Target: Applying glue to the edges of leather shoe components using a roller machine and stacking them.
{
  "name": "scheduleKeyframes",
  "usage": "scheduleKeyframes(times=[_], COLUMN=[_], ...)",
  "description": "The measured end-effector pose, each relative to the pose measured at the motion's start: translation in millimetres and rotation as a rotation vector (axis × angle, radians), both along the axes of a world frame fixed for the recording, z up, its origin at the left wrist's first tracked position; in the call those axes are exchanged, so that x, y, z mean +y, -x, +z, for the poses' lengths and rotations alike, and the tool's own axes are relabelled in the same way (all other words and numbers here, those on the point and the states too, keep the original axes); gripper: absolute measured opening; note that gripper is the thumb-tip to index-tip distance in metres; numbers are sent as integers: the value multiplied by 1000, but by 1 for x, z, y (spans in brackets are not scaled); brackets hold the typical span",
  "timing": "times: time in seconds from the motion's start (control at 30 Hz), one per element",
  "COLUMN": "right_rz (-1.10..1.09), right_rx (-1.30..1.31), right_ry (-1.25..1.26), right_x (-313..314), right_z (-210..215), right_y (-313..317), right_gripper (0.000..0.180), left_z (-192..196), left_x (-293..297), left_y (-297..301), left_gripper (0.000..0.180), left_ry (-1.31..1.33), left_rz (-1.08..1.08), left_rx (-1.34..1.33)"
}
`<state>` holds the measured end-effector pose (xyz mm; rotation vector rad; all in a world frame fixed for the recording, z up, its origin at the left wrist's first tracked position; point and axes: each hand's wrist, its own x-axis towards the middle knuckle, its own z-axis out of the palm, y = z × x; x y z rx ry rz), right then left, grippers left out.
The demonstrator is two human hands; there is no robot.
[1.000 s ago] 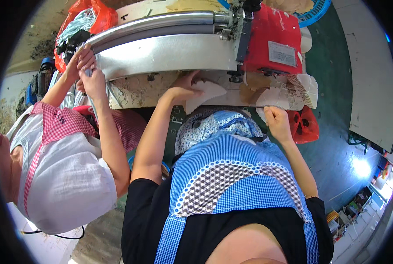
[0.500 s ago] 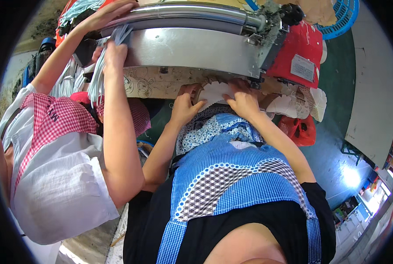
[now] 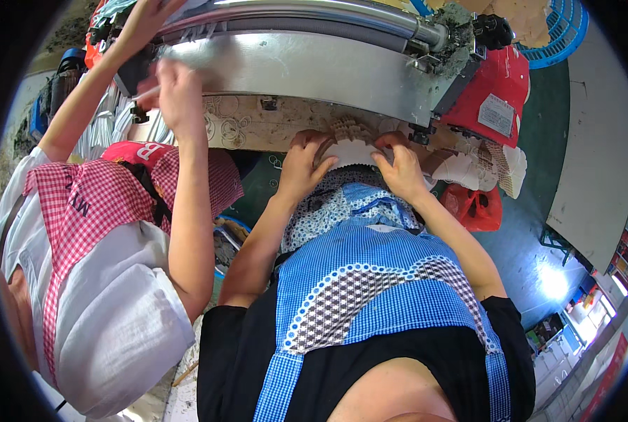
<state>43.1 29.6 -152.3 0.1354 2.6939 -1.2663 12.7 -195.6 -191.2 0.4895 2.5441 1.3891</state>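
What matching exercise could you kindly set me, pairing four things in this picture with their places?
Things:
1. Blue round plastic basket
2. White piece with a serrated edge
3. Long shiny metal roller
4. Red plastic bag

Places:
A. Held between the person's left grip and right grip
B. Below the red machine housing in the picture
C. Above and right of that housing
D. Along the picture's top, left of that housing

Right pairs: 1-C, 2-A, 3-D, 4-B
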Motion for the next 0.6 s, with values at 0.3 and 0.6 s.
scheduleKeyframes(times=[0.3,0.6], right_rz=[29,-26], right_rx=[84,-31], right_ry=[50,92], right_x=[-6,-6], right_z=[3,22], right_y=[-1,6], right_gripper=[31,33], left_z=[8,68], left_x=[10,12], left_y=[-6,-7], left_gripper=[31,21], left_ry=[26,-244], left_rz=[76,95], left_rx=[216,-70])
